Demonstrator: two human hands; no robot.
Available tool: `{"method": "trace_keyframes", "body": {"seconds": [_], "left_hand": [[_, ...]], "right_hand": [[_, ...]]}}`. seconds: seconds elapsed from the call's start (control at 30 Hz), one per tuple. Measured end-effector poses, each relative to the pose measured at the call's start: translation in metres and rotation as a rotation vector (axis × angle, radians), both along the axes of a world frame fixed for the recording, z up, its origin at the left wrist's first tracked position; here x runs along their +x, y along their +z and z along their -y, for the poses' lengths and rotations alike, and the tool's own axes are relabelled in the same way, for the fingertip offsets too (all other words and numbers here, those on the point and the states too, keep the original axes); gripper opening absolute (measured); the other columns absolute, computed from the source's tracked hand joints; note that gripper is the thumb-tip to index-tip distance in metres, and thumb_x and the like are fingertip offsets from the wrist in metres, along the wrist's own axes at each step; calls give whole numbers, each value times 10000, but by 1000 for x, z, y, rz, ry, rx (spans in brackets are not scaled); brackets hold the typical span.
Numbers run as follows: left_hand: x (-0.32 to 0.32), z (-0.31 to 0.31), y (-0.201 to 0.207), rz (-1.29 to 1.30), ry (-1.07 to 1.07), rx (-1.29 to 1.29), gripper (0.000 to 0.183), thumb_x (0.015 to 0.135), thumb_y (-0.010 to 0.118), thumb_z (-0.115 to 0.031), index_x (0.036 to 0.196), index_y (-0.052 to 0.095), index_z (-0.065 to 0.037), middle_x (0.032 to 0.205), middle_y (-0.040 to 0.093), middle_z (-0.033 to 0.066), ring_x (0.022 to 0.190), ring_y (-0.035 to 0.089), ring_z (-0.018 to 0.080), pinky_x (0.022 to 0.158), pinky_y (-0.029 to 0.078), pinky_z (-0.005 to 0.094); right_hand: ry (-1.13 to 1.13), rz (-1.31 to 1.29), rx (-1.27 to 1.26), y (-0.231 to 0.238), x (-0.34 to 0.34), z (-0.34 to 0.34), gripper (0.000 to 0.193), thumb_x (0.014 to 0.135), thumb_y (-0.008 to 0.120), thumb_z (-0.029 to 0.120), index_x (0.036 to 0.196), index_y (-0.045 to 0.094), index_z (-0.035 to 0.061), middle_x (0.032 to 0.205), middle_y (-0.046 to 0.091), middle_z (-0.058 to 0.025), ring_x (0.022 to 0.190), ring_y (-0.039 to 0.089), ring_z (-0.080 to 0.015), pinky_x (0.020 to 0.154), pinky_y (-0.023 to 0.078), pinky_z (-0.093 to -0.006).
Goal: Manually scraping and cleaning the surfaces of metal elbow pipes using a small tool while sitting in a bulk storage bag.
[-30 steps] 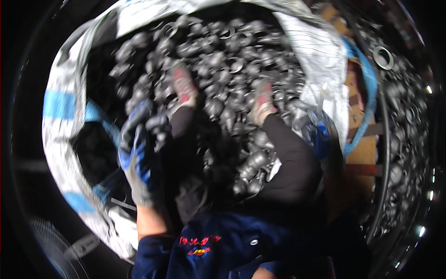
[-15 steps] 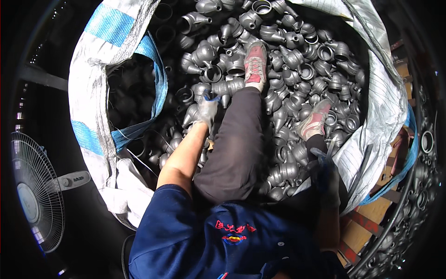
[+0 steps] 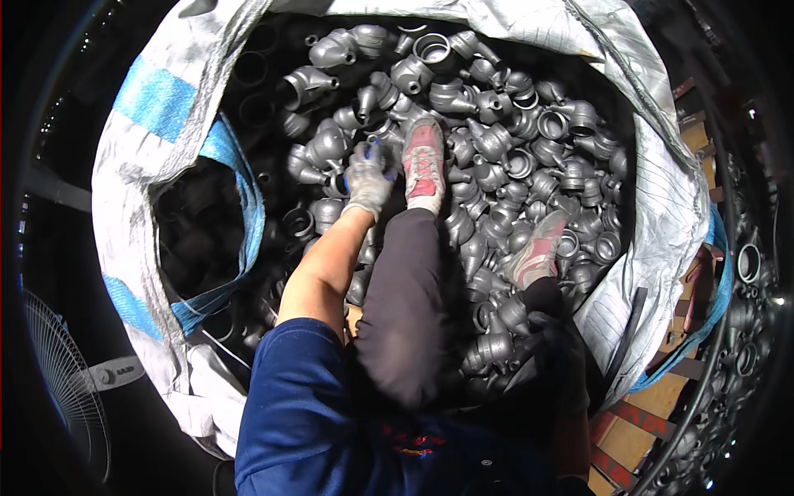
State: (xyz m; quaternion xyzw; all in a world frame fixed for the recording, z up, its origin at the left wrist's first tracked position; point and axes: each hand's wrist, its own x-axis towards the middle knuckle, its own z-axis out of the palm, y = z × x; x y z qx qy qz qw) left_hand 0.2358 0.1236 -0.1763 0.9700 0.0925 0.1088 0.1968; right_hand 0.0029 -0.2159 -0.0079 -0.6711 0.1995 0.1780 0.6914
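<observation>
Grey metal fittings (image 3: 488, 139), rounded with a wide mouth and a narrow spout, lie heaped inside a large white woven bulk bag (image 3: 670, 190). My left hand (image 3: 369, 180), in a pale glove with blue on the fingers, reaches down onto the heap beside my pink and grey left shoe (image 3: 424, 161). Its fingers are apart and bent over the fittings, with nothing visibly held. In deep shadow by my right leg is my right hand (image 3: 569, 351); its fingers do not show. My right shoe (image 3: 539, 250) also rests on the fittings.
Blue strap loops (image 3: 251, 217) hang on the bag's left side. A fan (image 3: 66, 372) stands at the lower left. Wooden boards (image 3: 641, 417) lie at the lower right, and more fittings (image 3: 748, 331) are piled beyond the bag's right side.
My left hand has moved farther forward over the heap, up beside my left shoe. The view has shifted, and my right hand is now deeper in shadow.
</observation>
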Motion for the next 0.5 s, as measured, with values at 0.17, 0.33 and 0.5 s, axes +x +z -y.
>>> {"method": "trace_keyframes", "body": {"seconds": [0.17, 0.33, 0.5], "left_hand": [[41, -14, -17, 505, 194, -335, 776, 720, 739, -336, 1329, 367, -34, 1300, 445, 226, 1161, 476, 368, 947, 407, 423], [57, -52, -27, 47, 99, -407, 307, 718, 714, -213, 987, 646, -82, 950, 670, 119, 898, 639, 256, 764, 488, 367], [-12, -70, 24, 202, 124, -579, 229, 737, 698, -114, 959, 665, -67, 906, 674, 80, 808, 630, 185, 739, 490, 310]], "right_hand": [[-71, -44, 111, -1, 4, -3, 305, 889, 517, 175, 1136, 591, 13, 696, 635, -46, 464, 415, -13, 429, 275, -162], [-13, -25, 86, -9, 8, -5, 282, 908, 476, 145, 1128, 592, 11, 676, 618, -40, 430, 374, -3, 411, 267, -167], [-5, -6, 28, -7, 0, -1, 282, 924, 473, 189, 1111, 597, 19, 668, 614, -33, 426, 358, -3, 406, 269, -176]]}}
